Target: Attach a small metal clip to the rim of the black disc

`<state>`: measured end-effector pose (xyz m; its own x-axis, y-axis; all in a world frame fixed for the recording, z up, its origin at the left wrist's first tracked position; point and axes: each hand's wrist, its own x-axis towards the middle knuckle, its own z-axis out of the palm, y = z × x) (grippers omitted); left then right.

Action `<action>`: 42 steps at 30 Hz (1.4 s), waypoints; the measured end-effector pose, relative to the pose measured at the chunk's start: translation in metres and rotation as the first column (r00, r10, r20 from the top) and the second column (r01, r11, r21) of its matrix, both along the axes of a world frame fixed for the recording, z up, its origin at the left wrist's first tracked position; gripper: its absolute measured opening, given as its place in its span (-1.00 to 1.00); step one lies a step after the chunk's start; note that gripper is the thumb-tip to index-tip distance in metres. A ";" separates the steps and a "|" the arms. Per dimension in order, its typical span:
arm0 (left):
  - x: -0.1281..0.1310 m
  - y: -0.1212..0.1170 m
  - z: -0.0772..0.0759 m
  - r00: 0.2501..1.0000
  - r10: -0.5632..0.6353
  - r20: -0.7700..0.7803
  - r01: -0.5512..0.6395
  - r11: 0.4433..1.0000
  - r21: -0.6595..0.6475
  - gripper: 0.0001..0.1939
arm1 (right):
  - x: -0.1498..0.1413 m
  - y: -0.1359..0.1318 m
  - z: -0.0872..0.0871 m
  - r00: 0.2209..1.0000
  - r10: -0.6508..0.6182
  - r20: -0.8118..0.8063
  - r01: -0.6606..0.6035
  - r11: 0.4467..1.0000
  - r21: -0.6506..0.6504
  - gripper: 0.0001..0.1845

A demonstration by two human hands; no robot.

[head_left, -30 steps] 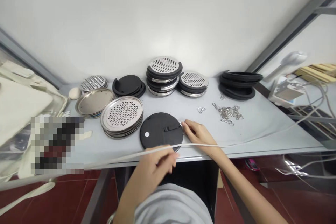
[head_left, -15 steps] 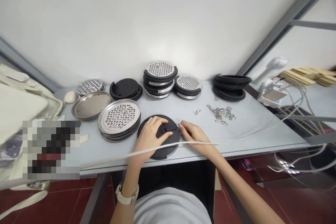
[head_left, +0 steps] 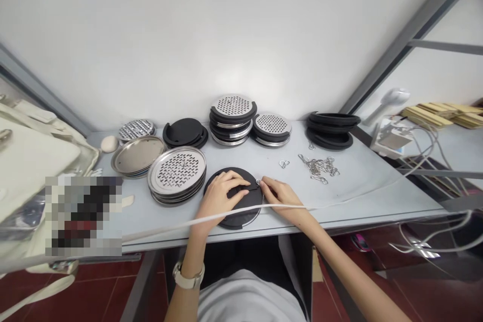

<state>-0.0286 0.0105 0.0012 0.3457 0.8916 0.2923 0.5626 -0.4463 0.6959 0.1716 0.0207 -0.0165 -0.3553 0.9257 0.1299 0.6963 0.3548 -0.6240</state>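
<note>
A round black disc lies flat on the pale grey table, with a narrow black strap across its top. My left hand presses on the disc, its fingers covering much of the strap. My right hand is at the disc's right edge, its fingertips pinching a small metal ring. A white cord runs across the table edge and over my left wrist.
A stack of perforated steel discs stands left of my hands. Behind are steel plates, black-ringed stacks, black rings and loose metal hooks. A cream bag sits at the left; part of the view is pixelated.
My left hand has moved from the table's front edge onto the black disc, covering its strap. My right hand stays at the disc's edge by the ring.
</note>
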 end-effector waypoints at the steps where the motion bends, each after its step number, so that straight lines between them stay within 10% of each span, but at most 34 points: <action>1: 0.000 0.000 0.000 1.000 0.000 0.007 0.000 1.000 0.001 -0.82 | 0.000 0.000 0.000 1.000 0.006 0.000 -0.006 1.000 0.005 -0.66; 42: -0.001 -0.002 -0.003 0.999 0.003 0.047 -0.005 0.999 0.033 -0.85 | -0.002 -0.002 -0.003 0.996 0.004 0.089 -0.011 0.997 0.075 -0.74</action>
<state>-0.0293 0.0090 -0.0022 0.3272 0.8826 0.3374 0.5316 -0.4672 0.7065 0.1697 0.0191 -0.0197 -0.3754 0.9118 0.1663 0.7451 0.4036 -0.5310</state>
